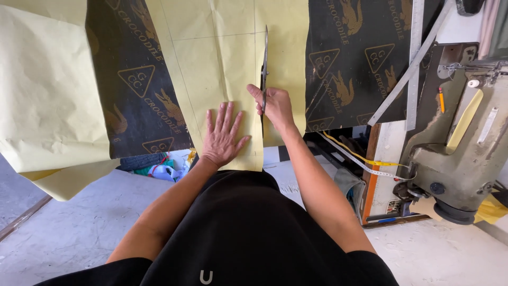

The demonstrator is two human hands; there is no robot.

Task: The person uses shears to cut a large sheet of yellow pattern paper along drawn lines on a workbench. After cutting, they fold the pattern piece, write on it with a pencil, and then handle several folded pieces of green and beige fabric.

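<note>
Black cloth of the person's top filled the bottom of the head view, with both bare forearms reaching forward from it. Ahead of it, the left hand lay flat, fingers spread and gripping nothing, pressed on a sheet of yellow pattern paper near the paper's lower edge. Just to its right, the right hand was clenched around the handles of a pair of scissors, whose long blades pointed away from the person along a straight cut line in the paper; whether the blades stood apart or together could not be told. The paper lay over a dark table covering printed with tan triangles and reptile figures. Another large yellow sheet hung off the table at far left. A long metal ruler and a second straightedge crossed each other at right, with an orange pencil beside them. A measuring tape trailed off the table edge, close to a grey-green industrial sewing machine.
</note>
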